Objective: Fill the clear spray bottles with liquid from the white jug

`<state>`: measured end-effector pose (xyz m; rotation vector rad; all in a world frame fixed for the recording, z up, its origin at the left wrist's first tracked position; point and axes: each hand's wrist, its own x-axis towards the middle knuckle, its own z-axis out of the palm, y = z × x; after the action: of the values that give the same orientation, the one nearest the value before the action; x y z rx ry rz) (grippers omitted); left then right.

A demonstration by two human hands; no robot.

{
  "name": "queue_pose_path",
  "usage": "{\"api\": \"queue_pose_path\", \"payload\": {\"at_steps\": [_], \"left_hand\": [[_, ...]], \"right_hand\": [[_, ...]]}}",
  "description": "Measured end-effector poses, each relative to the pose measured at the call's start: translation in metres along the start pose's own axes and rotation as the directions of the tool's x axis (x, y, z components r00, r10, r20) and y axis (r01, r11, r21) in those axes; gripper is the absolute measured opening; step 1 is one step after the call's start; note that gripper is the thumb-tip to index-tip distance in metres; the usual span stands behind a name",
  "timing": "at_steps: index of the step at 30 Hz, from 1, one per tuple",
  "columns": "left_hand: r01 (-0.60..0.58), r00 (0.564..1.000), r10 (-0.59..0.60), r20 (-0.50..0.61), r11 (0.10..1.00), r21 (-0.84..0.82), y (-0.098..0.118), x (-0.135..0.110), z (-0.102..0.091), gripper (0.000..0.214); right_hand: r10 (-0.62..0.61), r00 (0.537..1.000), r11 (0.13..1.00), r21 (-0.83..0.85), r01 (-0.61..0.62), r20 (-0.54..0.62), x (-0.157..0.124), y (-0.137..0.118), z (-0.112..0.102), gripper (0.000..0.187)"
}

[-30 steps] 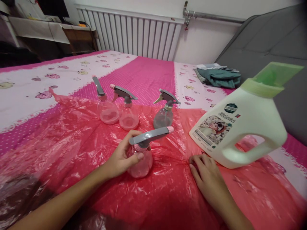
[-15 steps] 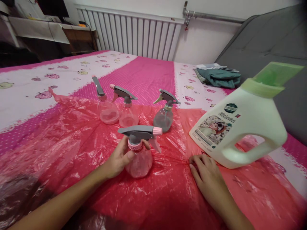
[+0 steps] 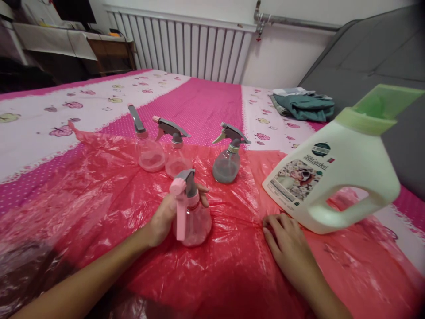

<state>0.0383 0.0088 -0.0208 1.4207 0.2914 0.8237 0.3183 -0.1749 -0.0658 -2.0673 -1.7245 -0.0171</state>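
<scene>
My left hand [image 3: 163,219] is closed round the neck of a spray bottle [image 3: 201,226], a clear pinkish one with a grey and pink trigger head. Its pink nozzle points toward me, and the bottle stands upright on a red plastic sheet [image 3: 229,270]. Some fingertips show behind the neck; the rest are hidden. On the same sheet lies my right hand [image 3: 282,235], open, its fingers loosely bent and holding nothing visible. Just beyond it stands a large pale green detergent jug [image 3: 352,168] with a green cap.
Behind the held bottle stand two pink-collared spray bottles [image 3: 151,155] on the left, close together, and a greenish spray bottle [image 3: 226,166] on the right. Folded clothes [image 3: 303,105] lie on the patterned bed [image 3: 215,97]. A radiator [image 3: 186,46] lines the wall.
The held bottle's trigger head has turned: its nozzle pointed right and now faces me. My left thumb has shifted back behind the head. My right hand stays in place.
</scene>
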Motion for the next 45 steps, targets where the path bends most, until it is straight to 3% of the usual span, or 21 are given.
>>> {"api": "queue_pose_path", "payload": {"at_steps": [4, 9, 15, 22, 26, 30, 32, 36, 40, 43, 45], "left_hand": [[-0.087, 0.996, 0.087, 0.004, 0.994, 0.066, 0.003, -0.001, 0.004, 0.067], [-0.063, 0.998, 0.064, -0.007, 0.995, 0.08, 0.0, -0.002, 0.0, 0.057], [-0.089, 0.996, 0.089, 0.008, 0.99, 0.112, -0.002, -0.001, -0.007, 0.066], [-0.219, 0.975, 0.216, 0.04, 0.971, 0.099, 0.007, 0.001, 0.005, 0.04], [-0.168, 0.986, 0.166, 0.025, 0.979, 0.118, 0.003, 0.0, 0.0, 0.034], [-0.09, 0.996, 0.093, -0.008, 0.979, 0.183, 0.003, 0.0, -0.005, 0.058], [-0.118, 0.993, 0.118, 0.013, 0.975, 0.189, 0.005, 0.001, -0.003, 0.061], [-0.179, 0.984, 0.177, 0.032, 0.975, 0.128, 0.006, 0.002, 0.002, 0.041], [-0.137, 0.99, 0.139, -0.002, 0.983, 0.124, 0.004, 0.002, 0.0, 0.031], [-0.065, 0.997, 0.07, -0.019, 0.98, 0.187, 0.003, 0.001, -0.003, 0.052], [-0.078, 0.997, 0.079, 0.003, 0.979, 0.188, 0.003, 0.0, -0.003, 0.06]], "right_hand": [[0.003, 1.0, 1.0, -0.003, -0.003, 0.003, -0.001, 0.0, 0.0, 0.019], [0.003, 1.0, 1.0, -0.007, -0.002, 0.008, 0.0, 0.0, -0.001, 0.018], [0.002, 1.0, 1.0, -0.006, -0.002, 0.01, 0.0, 0.001, -0.001, 0.018], [0.003, 1.0, 1.0, -0.013, -0.003, 0.004, 0.0, 0.001, 0.001, 0.018], [0.001, 1.0, 1.0, -0.015, -0.001, 0.0, 0.001, 0.001, 0.001, 0.018], [0.005, 1.0, 1.0, -0.013, -0.005, -0.003, 0.001, 0.001, 0.0, 0.019], [0.006, 1.0, 1.0, -0.012, -0.006, -0.002, 0.001, 0.001, 0.0, 0.019], [0.001, 1.0, 1.0, -0.012, -0.001, 0.0, 0.001, 0.001, 0.0, 0.019], [-0.004, 1.0, 1.0, -0.014, 0.004, -0.009, 0.001, 0.001, 0.001, 0.018], [-0.009, 1.0, 1.0, -0.015, 0.009, -0.011, 0.001, 0.002, 0.002, 0.017], [-0.011, 1.0, 1.0, -0.015, 0.011, -0.012, 0.0, 0.002, 0.001, 0.017]]}}
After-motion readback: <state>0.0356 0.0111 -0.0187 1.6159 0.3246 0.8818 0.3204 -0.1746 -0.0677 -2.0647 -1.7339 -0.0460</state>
